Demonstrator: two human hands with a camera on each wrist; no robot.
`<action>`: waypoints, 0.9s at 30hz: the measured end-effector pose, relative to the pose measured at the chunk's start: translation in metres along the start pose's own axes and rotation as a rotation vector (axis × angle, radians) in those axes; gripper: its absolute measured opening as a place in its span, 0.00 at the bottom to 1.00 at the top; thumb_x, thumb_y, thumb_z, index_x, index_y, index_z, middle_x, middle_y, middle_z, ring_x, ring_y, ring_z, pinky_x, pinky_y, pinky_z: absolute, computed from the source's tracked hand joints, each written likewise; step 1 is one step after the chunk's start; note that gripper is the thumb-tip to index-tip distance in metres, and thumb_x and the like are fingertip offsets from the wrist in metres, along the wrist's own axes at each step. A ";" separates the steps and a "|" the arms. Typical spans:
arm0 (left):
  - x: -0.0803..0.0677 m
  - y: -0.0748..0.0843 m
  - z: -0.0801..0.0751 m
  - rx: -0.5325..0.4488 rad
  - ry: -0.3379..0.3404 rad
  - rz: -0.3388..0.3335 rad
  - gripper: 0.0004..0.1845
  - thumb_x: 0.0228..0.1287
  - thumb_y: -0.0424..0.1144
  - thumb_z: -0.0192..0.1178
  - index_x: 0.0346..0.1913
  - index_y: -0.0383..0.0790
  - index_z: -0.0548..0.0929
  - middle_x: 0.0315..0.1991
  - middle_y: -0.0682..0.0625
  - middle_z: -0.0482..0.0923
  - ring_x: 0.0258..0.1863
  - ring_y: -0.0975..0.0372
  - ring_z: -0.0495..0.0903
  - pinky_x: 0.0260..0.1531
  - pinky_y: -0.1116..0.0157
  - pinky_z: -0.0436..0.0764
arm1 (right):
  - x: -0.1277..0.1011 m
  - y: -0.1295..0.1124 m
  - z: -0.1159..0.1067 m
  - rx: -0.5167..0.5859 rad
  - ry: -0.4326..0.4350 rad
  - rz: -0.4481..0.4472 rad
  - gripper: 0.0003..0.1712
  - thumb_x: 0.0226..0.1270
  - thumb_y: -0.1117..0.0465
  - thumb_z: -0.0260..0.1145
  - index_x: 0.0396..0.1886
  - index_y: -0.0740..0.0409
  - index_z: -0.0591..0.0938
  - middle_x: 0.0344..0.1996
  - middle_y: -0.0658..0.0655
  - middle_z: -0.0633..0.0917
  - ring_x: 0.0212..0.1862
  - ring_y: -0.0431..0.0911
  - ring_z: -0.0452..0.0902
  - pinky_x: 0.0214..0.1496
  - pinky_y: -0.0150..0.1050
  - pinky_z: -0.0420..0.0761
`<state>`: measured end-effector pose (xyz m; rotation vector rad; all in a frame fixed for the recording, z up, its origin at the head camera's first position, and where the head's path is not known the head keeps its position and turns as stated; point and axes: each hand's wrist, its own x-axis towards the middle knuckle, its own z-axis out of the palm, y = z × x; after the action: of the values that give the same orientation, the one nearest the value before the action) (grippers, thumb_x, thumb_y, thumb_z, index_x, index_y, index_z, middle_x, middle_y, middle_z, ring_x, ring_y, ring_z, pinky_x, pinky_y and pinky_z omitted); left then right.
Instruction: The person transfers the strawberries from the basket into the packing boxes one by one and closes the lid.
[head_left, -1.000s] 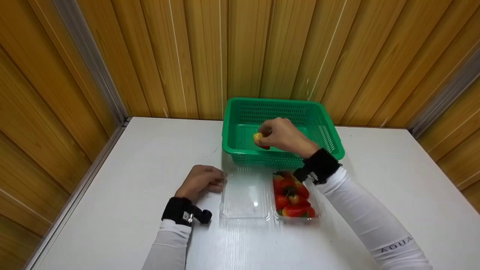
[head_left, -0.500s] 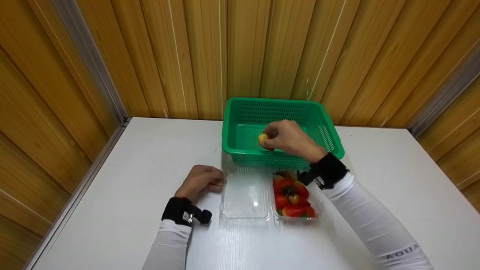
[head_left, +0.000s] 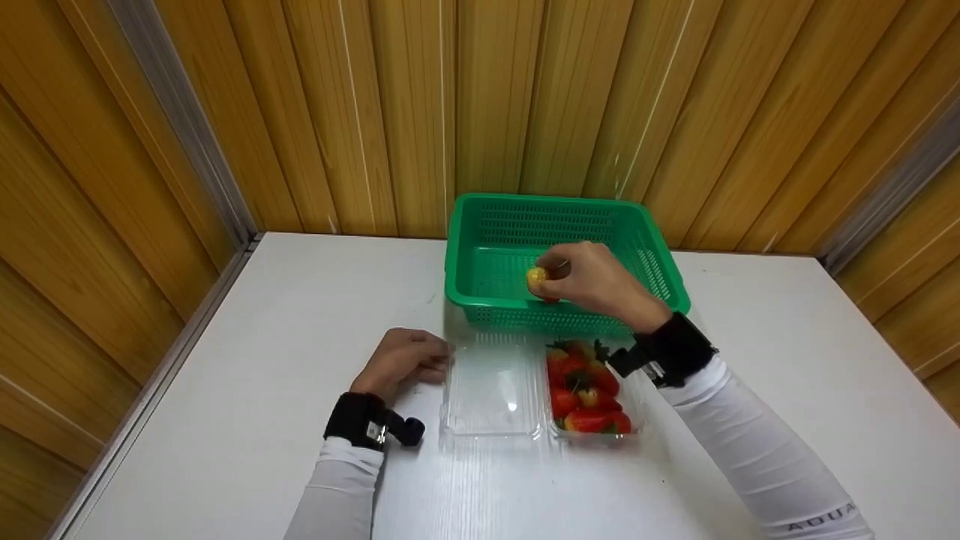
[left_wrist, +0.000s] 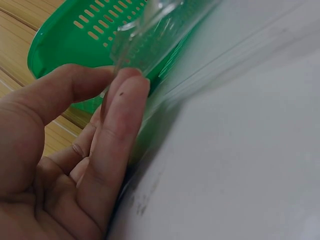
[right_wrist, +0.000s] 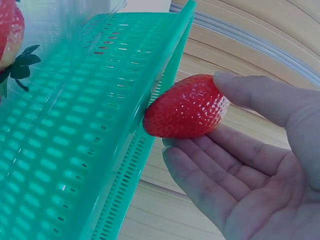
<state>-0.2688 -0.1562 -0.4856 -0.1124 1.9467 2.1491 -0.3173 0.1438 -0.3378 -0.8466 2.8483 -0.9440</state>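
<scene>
My right hand (head_left: 546, 279) hovers over the green basket (head_left: 454, 271) and pinches a strawberry (head_left: 535, 278) between thumb and fingers. The right wrist view shows that red strawberry (right_wrist: 187, 107) at the fingertips of the right hand (right_wrist: 200, 135), just beside the basket's slotted wall (right_wrist: 75, 125). A clear clamshell box lies open in front of the basket, with several strawberries (head_left: 585, 390) in its right half. My left hand (head_left: 409, 360) rests on the table, thumb and forefinger (left_wrist: 120, 115) on the edge of the empty clear lid (head_left: 491, 390).
The white table (head_left: 262, 337) sits in a corner of wood-panelled walls (head_left: 337, 112), with the basket against the back wall. Bare tabletop lies to the left of my left hand and to the right of my right arm. The basket floor (head_left: 495, 281) shows no fruit.
My right hand has drifted a little to the right over the basket, still holding the strawberry. The left hand and the clamshell have stayed put.
</scene>
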 end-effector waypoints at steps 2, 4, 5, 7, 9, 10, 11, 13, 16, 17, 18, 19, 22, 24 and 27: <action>0.000 0.000 0.000 0.010 0.005 -0.004 0.09 0.63 0.30 0.72 0.41 0.26 0.88 0.31 0.42 0.85 0.26 0.59 0.86 0.32 0.65 0.90 | -0.002 0.000 -0.001 -0.006 0.003 0.013 0.19 0.71 0.61 0.74 0.56 0.67 0.87 0.49 0.63 0.89 0.49 0.54 0.85 0.52 0.50 0.88; 0.000 0.000 0.000 0.019 0.010 -0.007 0.09 0.62 0.31 0.72 0.41 0.26 0.88 0.30 0.42 0.85 0.25 0.59 0.86 0.32 0.65 0.89 | -0.004 0.000 -0.001 -0.003 0.005 0.021 0.19 0.71 0.61 0.75 0.56 0.67 0.87 0.49 0.63 0.89 0.50 0.54 0.85 0.52 0.50 0.88; 0.000 0.000 0.000 0.022 0.012 -0.008 0.09 0.62 0.31 0.72 0.41 0.27 0.88 0.30 0.42 0.85 0.25 0.60 0.86 0.32 0.65 0.89 | -0.005 0.001 -0.001 -0.001 0.007 0.026 0.19 0.71 0.61 0.75 0.56 0.67 0.87 0.49 0.63 0.89 0.50 0.54 0.85 0.52 0.50 0.88; 0.000 0.000 0.000 0.021 0.012 -0.009 0.09 0.62 0.31 0.72 0.41 0.27 0.88 0.30 0.42 0.85 0.25 0.60 0.86 0.32 0.65 0.89 | -0.008 0.001 -0.001 0.012 0.009 0.028 0.19 0.70 0.61 0.76 0.56 0.66 0.87 0.49 0.63 0.89 0.50 0.54 0.85 0.52 0.50 0.88; 0.000 0.000 0.000 0.018 0.010 -0.009 0.09 0.63 0.31 0.72 0.41 0.26 0.88 0.30 0.42 0.85 0.25 0.60 0.86 0.32 0.65 0.90 | -0.011 0.001 -0.002 0.027 0.011 0.021 0.19 0.70 0.61 0.76 0.56 0.66 0.87 0.49 0.62 0.89 0.50 0.54 0.85 0.53 0.50 0.88; 0.000 0.000 0.000 0.019 0.008 -0.008 0.09 0.63 0.31 0.72 0.41 0.26 0.88 0.30 0.42 0.85 0.25 0.60 0.86 0.32 0.65 0.90 | -0.012 0.001 -0.002 0.032 0.013 0.018 0.19 0.70 0.61 0.76 0.56 0.66 0.87 0.49 0.62 0.89 0.50 0.54 0.85 0.53 0.51 0.88; 0.000 0.000 0.000 0.018 0.007 -0.008 0.09 0.63 0.31 0.72 0.41 0.26 0.88 0.30 0.42 0.85 0.26 0.60 0.86 0.32 0.65 0.90 | -0.013 0.002 -0.001 0.037 0.014 0.013 0.20 0.70 0.61 0.76 0.56 0.66 0.86 0.49 0.61 0.89 0.50 0.54 0.85 0.54 0.51 0.88; 0.000 0.000 -0.001 0.021 0.007 -0.007 0.09 0.63 0.31 0.72 0.41 0.26 0.88 0.30 0.42 0.85 0.26 0.60 0.86 0.32 0.65 0.90 | -0.015 0.002 -0.001 0.044 0.017 0.007 0.20 0.70 0.60 0.76 0.56 0.66 0.86 0.49 0.61 0.89 0.51 0.53 0.85 0.54 0.51 0.88; 0.000 -0.001 0.000 0.019 0.010 -0.007 0.09 0.63 0.30 0.71 0.41 0.26 0.88 0.31 0.42 0.84 0.26 0.60 0.86 0.32 0.65 0.90 | -0.018 0.003 -0.001 0.055 0.025 0.003 0.20 0.70 0.60 0.76 0.56 0.67 0.86 0.48 0.61 0.89 0.51 0.54 0.86 0.55 0.51 0.88; 0.000 -0.001 0.000 0.018 0.012 -0.006 0.09 0.63 0.30 0.71 0.41 0.26 0.88 0.30 0.42 0.84 0.26 0.60 0.85 0.32 0.65 0.90 | -0.018 0.004 -0.001 0.056 0.027 0.003 0.20 0.70 0.60 0.76 0.56 0.67 0.87 0.48 0.61 0.89 0.51 0.53 0.86 0.55 0.51 0.88; 0.000 -0.001 0.000 0.018 0.014 -0.005 0.09 0.63 0.30 0.71 0.41 0.25 0.88 0.30 0.42 0.84 0.26 0.60 0.85 0.32 0.65 0.90 | -0.019 0.004 -0.001 0.057 0.030 0.003 0.20 0.70 0.61 0.77 0.56 0.67 0.87 0.48 0.61 0.89 0.51 0.54 0.86 0.55 0.52 0.88; 0.000 -0.001 0.000 0.018 0.014 -0.003 0.09 0.63 0.30 0.71 0.41 0.25 0.88 0.30 0.42 0.84 0.26 0.60 0.85 0.32 0.65 0.90 | -0.020 0.004 0.000 0.058 0.033 0.004 0.20 0.69 0.61 0.77 0.56 0.67 0.87 0.48 0.61 0.89 0.51 0.54 0.86 0.55 0.52 0.88; 0.000 -0.001 0.000 0.026 0.012 0.004 0.09 0.63 0.30 0.71 0.41 0.25 0.88 0.30 0.42 0.83 0.26 0.60 0.85 0.32 0.66 0.90 | -0.024 0.004 0.000 0.060 0.034 0.006 0.20 0.69 0.61 0.77 0.56 0.67 0.87 0.48 0.61 0.89 0.51 0.53 0.87 0.55 0.52 0.88; -0.001 -0.001 -0.001 0.032 0.010 0.008 0.08 0.63 0.30 0.71 0.41 0.26 0.88 0.30 0.43 0.83 0.26 0.61 0.85 0.32 0.66 0.90 | -0.026 0.004 0.001 0.056 0.032 -0.001 0.20 0.69 0.61 0.77 0.56 0.67 0.87 0.48 0.60 0.89 0.51 0.53 0.87 0.55 0.51 0.88; -0.001 -0.001 -0.001 0.045 0.007 0.012 0.08 0.64 0.31 0.71 0.41 0.26 0.89 0.30 0.43 0.84 0.25 0.61 0.85 0.32 0.66 0.90 | -0.029 0.003 0.002 0.053 0.031 -0.011 0.20 0.69 0.61 0.77 0.56 0.67 0.87 0.47 0.60 0.90 0.50 0.54 0.87 0.54 0.51 0.89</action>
<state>-0.2683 -0.1576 -0.4866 -0.1004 2.0026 2.1141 -0.2936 0.1594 -0.3455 -0.8502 2.8330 -1.0386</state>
